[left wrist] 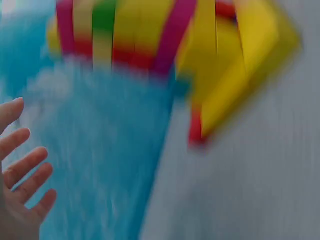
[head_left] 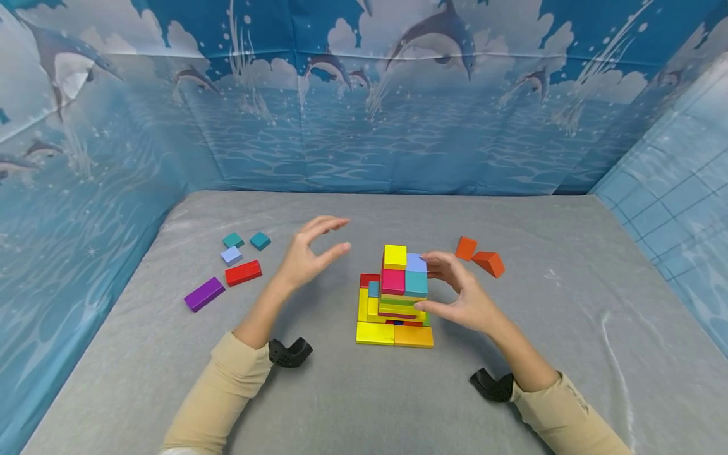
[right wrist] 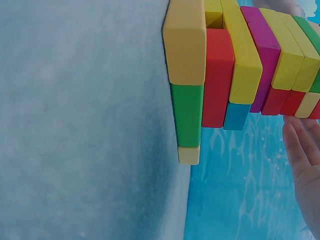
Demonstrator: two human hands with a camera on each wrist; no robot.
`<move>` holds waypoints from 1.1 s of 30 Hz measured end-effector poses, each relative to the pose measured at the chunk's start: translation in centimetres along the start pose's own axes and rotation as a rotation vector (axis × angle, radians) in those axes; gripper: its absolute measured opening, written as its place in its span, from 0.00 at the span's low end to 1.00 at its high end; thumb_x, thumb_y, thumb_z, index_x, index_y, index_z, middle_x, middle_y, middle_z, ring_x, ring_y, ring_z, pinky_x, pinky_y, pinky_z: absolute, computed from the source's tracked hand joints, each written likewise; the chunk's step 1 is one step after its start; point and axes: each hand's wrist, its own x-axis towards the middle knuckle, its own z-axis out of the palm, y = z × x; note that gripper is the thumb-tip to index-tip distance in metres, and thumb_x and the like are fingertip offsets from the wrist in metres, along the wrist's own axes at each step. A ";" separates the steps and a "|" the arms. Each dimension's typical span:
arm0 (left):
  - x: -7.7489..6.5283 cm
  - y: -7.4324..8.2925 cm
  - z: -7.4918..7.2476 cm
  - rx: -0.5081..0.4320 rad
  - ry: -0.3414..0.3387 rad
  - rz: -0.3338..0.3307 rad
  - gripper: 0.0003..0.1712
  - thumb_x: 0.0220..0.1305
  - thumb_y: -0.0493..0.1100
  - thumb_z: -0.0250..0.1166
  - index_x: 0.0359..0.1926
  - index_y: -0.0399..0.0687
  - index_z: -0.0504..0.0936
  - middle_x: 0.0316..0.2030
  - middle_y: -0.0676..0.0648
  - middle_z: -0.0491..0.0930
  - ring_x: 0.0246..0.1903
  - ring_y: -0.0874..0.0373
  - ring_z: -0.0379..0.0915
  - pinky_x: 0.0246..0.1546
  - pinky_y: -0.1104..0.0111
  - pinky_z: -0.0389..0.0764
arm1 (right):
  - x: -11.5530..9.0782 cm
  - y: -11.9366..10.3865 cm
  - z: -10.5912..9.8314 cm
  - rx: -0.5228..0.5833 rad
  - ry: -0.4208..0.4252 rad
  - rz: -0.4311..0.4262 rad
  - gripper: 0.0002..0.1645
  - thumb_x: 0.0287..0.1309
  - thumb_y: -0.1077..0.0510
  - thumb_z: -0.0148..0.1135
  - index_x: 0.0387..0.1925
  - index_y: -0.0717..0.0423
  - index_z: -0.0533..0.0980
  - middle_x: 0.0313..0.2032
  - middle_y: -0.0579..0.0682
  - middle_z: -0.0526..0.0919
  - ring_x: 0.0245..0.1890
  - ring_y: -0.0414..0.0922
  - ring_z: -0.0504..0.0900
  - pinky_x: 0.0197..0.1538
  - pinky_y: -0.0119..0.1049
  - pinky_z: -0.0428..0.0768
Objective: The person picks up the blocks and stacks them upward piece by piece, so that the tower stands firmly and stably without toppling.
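A stacked tower [head_left: 392, 309] of coloured wooden blocks stands on the grey cloth, wide at the base and narrower higher up. On its top are a yellow block [head_left: 395, 257] and a light blue block [head_left: 416, 262], with a pink block [head_left: 393, 282] and a teal block [head_left: 416, 284] just below. My right hand [head_left: 463, 297] is at the tower's right side, fingertips by the light blue block and thumb at the lower layers. In the right wrist view its fingers [right wrist: 298, 150] look straight against the stack. Raised left of the tower, my left hand [head_left: 307, 256] holds nothing, fingers spread.
Left on the cloth lie a purple block [head_left: 205, 294], a red block [head_left: 243, 273], a small light blue block [head_left: 231, 256] and teal pieces [head_left: 260, 241]. Orange blocks [head_left: 489, 263] lie behind my right hand. A dolphin-print curtain [head_left: 364, 126] encloses the back and sides.
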 end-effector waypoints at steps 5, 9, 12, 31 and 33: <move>-1.3 -4.5 -4.0 0.171 0.102 -0.147 0.24 0.55 0.38 0.66 0.54 0.40 0.76 0.50 0.41 0.75 0.50 0.49 0.68 0.53 0.51 0.67 | 0.0 -0.1 0.0 -0.001 -0.006 -0.004 0.45 0.37 0.73 0.71 0.58 0.61 0.61 0.53 0.57 0.71 0.52 0.39 0.71 0.52 0.27 0.72; -2.6 -7.0 -6.6 0.319 0.078 -0.302 0.26 0.56 0.39 0.66 0.57 0.40 0.73 0.52 0.38 0.72 0.54 0.44 0.65 0.54 0.49 0.65 | -0.1 -0.1 0.0 0.000 -0.008 0.001 0.44 0.37 0.72 0.71 0.58 0.61 0.61 0.53 0.57 0.70 0.52 0.39 0.70 0.52 0.27 0.72; -3.6 -8.3 -7.8 0.403 0.055 -0.387 0.27 0.57 0.40 0.65 0.58 0.40 0.71 0.54 0.36 0.69 0.56 0.40 0.62 0.57 0.46 0.59 | -0.1 0.1 0.0 0.000 -0.008 0.003 0.44 0.37 0.72 0.71 0.58 0.61 0.61 0.53 0.56 0.70 0.51 0.40 0.71 0.52 0.27 0.72; -4.4 -8.8 -8.0 0.503 0.085 -0.448 0.21 0.58 0.39 0.63 0.53 0.37 0.75 0.50 0.35 0.72 0.53 0.40 0.64 0.57 0.47 0.57 | 0.0 0.0 -0.2 -0.020 -0.021 0.009 0.44 0.37 0.71 0.71 0.58 0.62 0.60 0.53 0.56 0.70 0.52 0.38 0.70 0.53 0.28 0.72; -3.6 -7.8 -7.2 0.433 0.116 -0.382 0.21 0.57 0.37 0.64 0.52 0.36 0.76 0.49 0.36 0.73 0.52 0.42 0.66 0.56 0.49 0.61 | 0.0 0.0 -0.2 -0.020 -0.022 0.008 0.44 0.37 0.72 0.71 0.58 0.62 0.60 0.54 0.56 0.69 0.52 0.38 0.70 0.53 0.28 0.72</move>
